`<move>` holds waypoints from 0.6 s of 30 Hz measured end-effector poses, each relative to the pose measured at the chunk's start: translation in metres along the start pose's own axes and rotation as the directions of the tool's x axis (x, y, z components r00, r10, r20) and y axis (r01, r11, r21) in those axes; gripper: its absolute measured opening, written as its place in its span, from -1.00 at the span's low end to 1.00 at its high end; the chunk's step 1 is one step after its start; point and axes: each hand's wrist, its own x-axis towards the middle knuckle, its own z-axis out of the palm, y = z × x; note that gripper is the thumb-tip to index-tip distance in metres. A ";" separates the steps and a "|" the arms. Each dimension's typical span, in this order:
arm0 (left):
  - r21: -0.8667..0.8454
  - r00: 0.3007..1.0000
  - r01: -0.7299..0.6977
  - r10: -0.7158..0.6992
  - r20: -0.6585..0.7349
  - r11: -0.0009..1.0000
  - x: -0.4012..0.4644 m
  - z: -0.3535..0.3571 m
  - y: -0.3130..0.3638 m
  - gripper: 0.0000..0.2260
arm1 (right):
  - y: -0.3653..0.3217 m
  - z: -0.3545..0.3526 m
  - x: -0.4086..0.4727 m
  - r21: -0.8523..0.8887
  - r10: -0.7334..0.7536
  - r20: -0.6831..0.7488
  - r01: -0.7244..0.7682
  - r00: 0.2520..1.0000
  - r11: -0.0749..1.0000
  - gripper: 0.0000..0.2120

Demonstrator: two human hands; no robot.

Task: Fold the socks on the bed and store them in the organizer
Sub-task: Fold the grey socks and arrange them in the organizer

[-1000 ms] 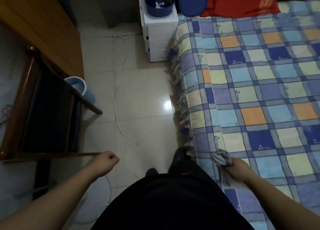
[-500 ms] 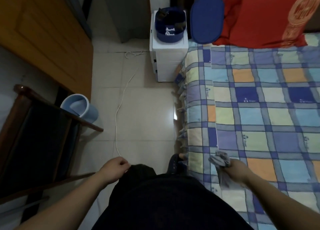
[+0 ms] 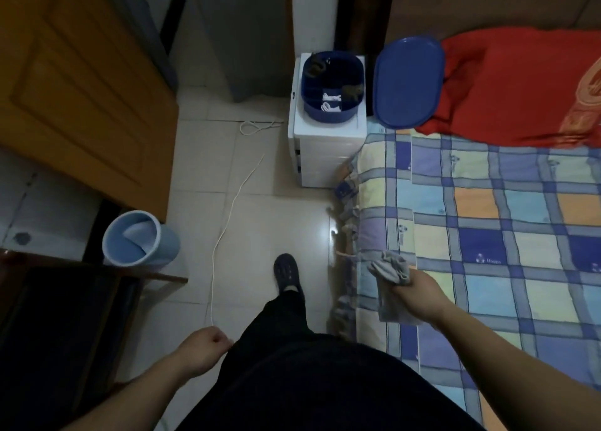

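A round pale-blue plastic bin [image 3: 140, 239] stands on glossy tile at left. The left hand [image 3: 203, 352] is curled, empty. Far off, the oval blue organizer [image 3: 332, 86] holds dark and white socks in its compartments. The right hand [image 3: 419, 295] grips soft grey socks [image 3: 392, 269] above the checked bed [image 3: 487, 235]

A checked bedspread [image 3: 487, 222] covers the bed, with a red pillow [image 3: 514, 82] and blue lid [image 3: 408, 82] at its head. Beside it, a white cabinet [image 3: 325, 151] carries the blue organizer [image 3: 331, 87].
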 end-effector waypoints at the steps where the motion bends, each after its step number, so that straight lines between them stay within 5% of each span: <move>1: 0.014 1.000 0.011 -0.011 0.007 1.000 0.013 -0.015 0.001 -0.74 | -0.007 -0.004 0.010 -0.014 0.006 0.015 -0.006 1.000 1.000 -0.89; 6: 0.101 0.999 -0.001 -0.002 0.033 0.995 0.079 -0.113 0.035 -0.73 | -0.034 -0.027 0.053 -0.114 0.121 0.104 -0.109 0.987 0.988 -0.90; 13: 0.078 0.989 -0.104 0.112 -0.102 0.992 0.158 -0.274 0.141 -0.78 | -0.060 -0.059 0.092 -0.089 0.299 0.124 -0.289 0.946 0.953 -0.87; 18: -0.006 0.971 -0.176 0.173 -0.167 0.984 0.196 -0.323 0.212 -0.78 | -0.083 -0.085 0.130 -0.079 0.331 0.117 -0.324 0.936 0.943 -0.89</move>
